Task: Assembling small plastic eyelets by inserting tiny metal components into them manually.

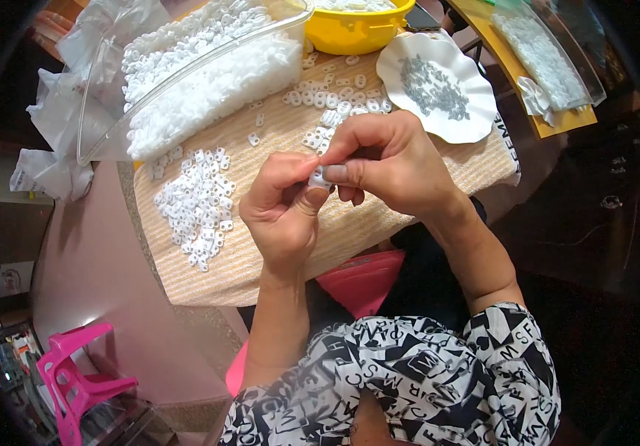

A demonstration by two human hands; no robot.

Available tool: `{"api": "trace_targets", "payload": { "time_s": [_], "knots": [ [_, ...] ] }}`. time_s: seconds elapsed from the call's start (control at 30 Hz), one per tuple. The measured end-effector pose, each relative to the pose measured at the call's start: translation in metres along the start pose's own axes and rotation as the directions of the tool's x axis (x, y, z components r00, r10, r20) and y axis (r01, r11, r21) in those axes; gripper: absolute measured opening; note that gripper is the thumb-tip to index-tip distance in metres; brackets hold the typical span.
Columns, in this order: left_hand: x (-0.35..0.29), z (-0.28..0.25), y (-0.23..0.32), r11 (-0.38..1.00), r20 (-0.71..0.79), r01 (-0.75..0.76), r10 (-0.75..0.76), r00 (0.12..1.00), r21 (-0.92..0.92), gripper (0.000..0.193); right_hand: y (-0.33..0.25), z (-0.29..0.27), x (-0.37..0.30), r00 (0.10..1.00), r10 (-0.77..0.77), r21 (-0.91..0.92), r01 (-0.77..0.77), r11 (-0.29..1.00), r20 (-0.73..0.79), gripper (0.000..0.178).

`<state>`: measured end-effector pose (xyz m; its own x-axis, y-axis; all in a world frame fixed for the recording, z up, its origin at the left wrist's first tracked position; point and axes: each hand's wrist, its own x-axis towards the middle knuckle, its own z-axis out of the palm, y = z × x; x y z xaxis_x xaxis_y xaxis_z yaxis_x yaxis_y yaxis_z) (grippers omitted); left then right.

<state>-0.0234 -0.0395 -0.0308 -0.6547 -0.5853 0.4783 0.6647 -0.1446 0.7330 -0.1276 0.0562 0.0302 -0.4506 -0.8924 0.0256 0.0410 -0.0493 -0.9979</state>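
Above the near part of the table, my left hand pinches a small white plastic piece with holes between thumb and forefinger. My right hand meets it there, its thumb and forefinger pressed together against the piece. Whatever lies between the right fingertips is hidden. A heap of similar white two-hole pieces is left of my left hand. Beyond my hands, more white oval pieces are scattered on the cloth. A white wavy-rimmed plate with many tiny grey parts stands past my right hand.
A large clear bin full of white pieces stands at the far left, beside a yellow basin. A striped cloth covers the table. At far right is another clear tub. A pink stool stands lower left.
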Motion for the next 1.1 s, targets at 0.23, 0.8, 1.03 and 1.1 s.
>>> {"api": "trace_targets", "payload": {
  "time_s": [0.23,0.8,1.03,1.1],
  "knots": [
    [-0.003,0.001,-0.005,0.985,-0.029,-0.085,0.09,0.996,0.148,0.02,0.004,0.002,0.0,1.0,-0.009,-0.021,0.009,1.0,0.01,0.005],
    [0.006,0.001,-0.001,0.97,-0.035,0.192,-0.199,0.979,-0.146,0.033,0.002,-0.002,0.008,0.997,-0.007,0.122,0.016,0.992,-0.077,0.007],
    [0.004,0.002,0.008,0.947,-0.241,0.276,-0.232,0.942,0.167,0.029,-0.003,-0.008,0.013,0.945,-0.15,-0.048,0.142,0.989,-0.292,0.007],
    [0.003,-0.001,0.006,0.94,-0.243,0.23,-0.169,0.955,0.253,0.027,-0.011,-0.026,0.031,0.781,-0.496,-0.436,0.322,0.84,-0.38,0.008]
  ]
}}
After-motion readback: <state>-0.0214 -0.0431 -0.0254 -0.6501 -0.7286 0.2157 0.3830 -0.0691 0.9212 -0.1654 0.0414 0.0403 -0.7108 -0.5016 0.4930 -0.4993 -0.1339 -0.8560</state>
